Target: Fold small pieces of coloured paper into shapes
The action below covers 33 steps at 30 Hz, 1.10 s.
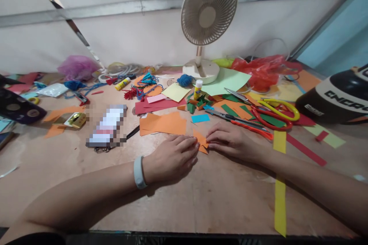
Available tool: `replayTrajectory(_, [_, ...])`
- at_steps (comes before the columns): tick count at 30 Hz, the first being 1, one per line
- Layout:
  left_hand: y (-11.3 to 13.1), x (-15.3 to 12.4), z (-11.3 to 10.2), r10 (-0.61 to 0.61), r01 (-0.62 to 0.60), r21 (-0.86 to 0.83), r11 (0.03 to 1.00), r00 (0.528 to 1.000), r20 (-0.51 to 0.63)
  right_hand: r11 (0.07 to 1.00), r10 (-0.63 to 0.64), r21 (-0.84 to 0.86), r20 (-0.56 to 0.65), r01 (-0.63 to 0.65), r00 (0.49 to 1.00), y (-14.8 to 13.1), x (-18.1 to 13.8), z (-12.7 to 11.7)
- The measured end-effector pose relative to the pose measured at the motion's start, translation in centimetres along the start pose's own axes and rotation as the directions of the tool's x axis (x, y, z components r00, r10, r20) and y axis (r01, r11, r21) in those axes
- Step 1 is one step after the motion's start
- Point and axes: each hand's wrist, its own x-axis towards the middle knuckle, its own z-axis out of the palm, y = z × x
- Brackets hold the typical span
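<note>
Both hands meet at a small folded piece of orange paper on the table. My left hand, with a pale band on the wrist, has its fingertips closed on the paper's left edge. From the other side, my right hand pinches the right edge between thumb and fingers. Larger orange paper sheets lie just behind my left hand. A small blue paper rectangle rests beyond the folded piece. Past my right hand are a box cutter, red-handled scissors and yellow-handled scissors.
A white fan stands at the back, with a glue stick in front. A yellow paper strip passes under my right forearm. On the left lie a blurred-out phone-like object and a dark bottle; a black tumbler lies right.
</note>
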Motion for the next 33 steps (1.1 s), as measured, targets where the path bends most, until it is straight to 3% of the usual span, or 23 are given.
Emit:
replayTrajectory(6, [0.1, 0.1, -0.2, -0.021, 0.021, -0.012, 1.000, 0.999, 0.026, 0.990, 0.100, 0.095, 0.013, -0.101, 0.995, -0.1, 0.3, 0.2])
replayTrajectory(12, [0.0, 0.3, -0.5, -0.018, 0.019, -0.006, 1.000, 0.998, 0.060, 0.969, 0.242, 0.052, 0.030, -0.243, 0.970, -1.0, 0.8, 0.6])
replayTrajectory(18, [0.0, 0.4, -0.7, -0.012, 0.013, -0.016, 1.000, 0.999, 0.046, 0.957, 0.290, -0.003, 0.030, -0.290, 0.957, -1.2, 0.9, 1.1])
replayTrajectory(33, [-0.8, 0.8, -0.8, 0.021, -0.009, -0.087, 0.996, 0.990, 0.139, 0.939, 0.344, -0.007, -0.022, -0.345, 0.939, -1.2, 0.7, 1.9])
